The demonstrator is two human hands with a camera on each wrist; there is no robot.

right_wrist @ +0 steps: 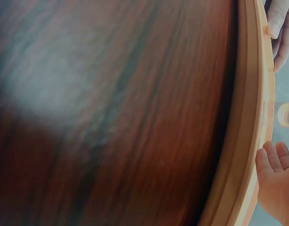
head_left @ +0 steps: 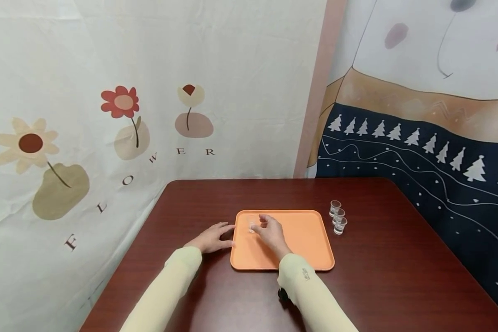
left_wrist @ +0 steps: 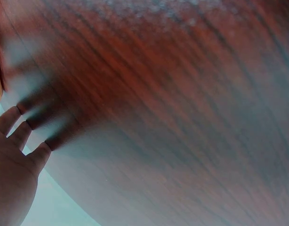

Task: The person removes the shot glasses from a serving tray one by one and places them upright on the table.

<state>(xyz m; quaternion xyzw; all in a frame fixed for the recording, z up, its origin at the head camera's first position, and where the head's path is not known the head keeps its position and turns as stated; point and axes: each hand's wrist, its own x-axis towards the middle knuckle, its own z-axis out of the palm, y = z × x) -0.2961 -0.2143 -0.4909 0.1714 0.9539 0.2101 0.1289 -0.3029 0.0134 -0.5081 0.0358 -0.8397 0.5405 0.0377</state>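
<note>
A small clear shot glass point(head_left: 251, 228) stands on the left part of an orange tray point(head_left: 303, 240). My right hand point(head_left: 271, 234) is over the tray beside this glass, thumb and fingers spread apart. In the right wrist view, a gap shows between the right hand's fingertips point(right_wrist: 271, 153) and the glass point(right_wrist: 286, 114). At the tray's left edge, my left hand point(head_left: 210, 237) has its fingers extended, with fingertips right at the rim. The left wrist view shows part of that left hand point(left_wrist: 15, 157) low over the wood, its fingers apart.
Three more clear shot glasses point(head_left: 338, 217) stand in a line on the brown table point(head_left: 382, 258), just right of the tray. Behind the table hang a pale flower-printed cloth point(head_left: 249, 92) and a dark tree-patterned cloth point(head_left: 398, 161).
</note>
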